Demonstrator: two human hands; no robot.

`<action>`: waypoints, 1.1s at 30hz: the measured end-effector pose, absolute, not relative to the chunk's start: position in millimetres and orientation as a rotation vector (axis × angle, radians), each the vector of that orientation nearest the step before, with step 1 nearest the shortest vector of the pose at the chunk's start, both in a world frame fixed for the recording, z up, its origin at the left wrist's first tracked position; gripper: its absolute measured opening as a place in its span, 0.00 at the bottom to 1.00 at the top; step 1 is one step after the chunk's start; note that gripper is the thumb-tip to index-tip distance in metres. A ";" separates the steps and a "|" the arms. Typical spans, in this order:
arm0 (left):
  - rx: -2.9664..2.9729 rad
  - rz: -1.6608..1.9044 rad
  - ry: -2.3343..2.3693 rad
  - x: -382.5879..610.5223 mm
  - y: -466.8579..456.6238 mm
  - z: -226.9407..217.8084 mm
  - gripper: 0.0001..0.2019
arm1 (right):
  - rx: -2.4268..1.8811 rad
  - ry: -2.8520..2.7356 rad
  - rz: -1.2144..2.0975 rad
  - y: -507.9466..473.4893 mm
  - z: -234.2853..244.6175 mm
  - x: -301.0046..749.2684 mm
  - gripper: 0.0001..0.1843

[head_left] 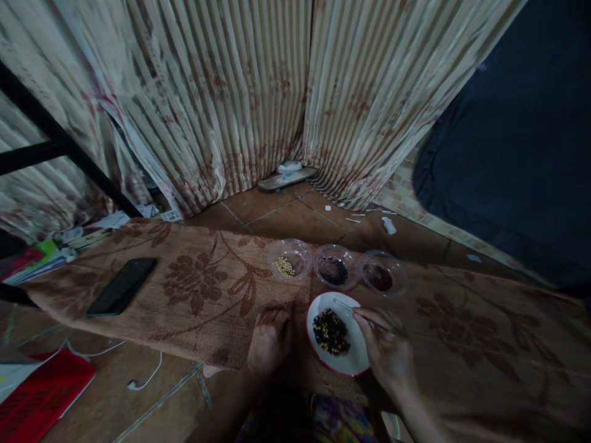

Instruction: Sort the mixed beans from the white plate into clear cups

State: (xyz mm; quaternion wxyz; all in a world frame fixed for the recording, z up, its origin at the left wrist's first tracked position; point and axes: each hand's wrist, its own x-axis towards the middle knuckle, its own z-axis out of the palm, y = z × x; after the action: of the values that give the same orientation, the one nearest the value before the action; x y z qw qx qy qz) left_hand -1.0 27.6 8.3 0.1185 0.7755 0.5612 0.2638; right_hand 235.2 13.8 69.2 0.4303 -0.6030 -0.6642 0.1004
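Observation:
My right hand (388,351) pinches a pair of slim metal tweezers (342,304), whose tips reach over a white plate with a red rim (357,364). A pile of mixed dark and pale yellow beans (330,332) lies on that plate. To the plate's left, my left hand (270,338) rests on the cloth with its fingers curled in and nothing visible in them. Behind the plate stand three clear plastic bowls in a row: one with yellowish beans (285,266), one with black beans (339,271), one with dark red beans (381,280).
A brown flower-patterned cloth (203,320) covers the narrow table. A black phone (122,287) lies at its left, near papers (115,219). Striped curtains (258,92) hang behind. White earphones (133,386) and a red bag (55,394) are on the tiled floor.

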 end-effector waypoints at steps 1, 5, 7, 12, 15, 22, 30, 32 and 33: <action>2.271 0.774 1.650 -0.9 27.4 8.3 0.06 | -1.472 -1.634 0.269 23.8 75.2 228.1 0.13; 2.284 0.760 1.680 -0.8 26.3 8.0 0.07 | -1.257 -1.557 0.369 63.5 97.0 192.2 0.12; 2.287 0.746 1.687 -0.7 25.9 7.9 0.07 | -1.211 -1.551 0.414 71.8 103.4 178.9 0.11; 2.280 0.734 1.678 -1.2 26.2 7.0 0.07 | -1.305 -1.511 0.393 49.2 100.1 191.2 0.11; 2.288 0.750 1.657 -1.7 27.5 6.6 0.07 | -1.456 -1.421 0.392 22.6 87.9 223.7 0.12; 2.311 0.739 1.641 -2.9 29.8 5.8 0.07 | -1.698 -1.397 0.496 -30.4 55.2 268.8 0.16; 2.308 0.764 1.664 -2.6 29.5 3.2 0.05 | -1.672 -1.564 0.452 -35.3 45.2 261.0 0.16; 2.311 0.760 1.659 -2.7 29.3 2.6 0.05 | -1.661 -1.580 0.435 -34.7 42.4 260.8 0.15; 2.311 0.757 1.655 -2.8 29.2 2.2 0.05 | -1.659 -1.580 0.429 -34.7 40.8 260.8 0.14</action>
State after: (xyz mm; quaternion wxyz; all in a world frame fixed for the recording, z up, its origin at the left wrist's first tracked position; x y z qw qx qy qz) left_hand -2.8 29.2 2.2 0.0997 0.7818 0.5598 0.2561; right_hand 260.8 -34.7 40.8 0.3944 -0.6539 -0.6231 0.1690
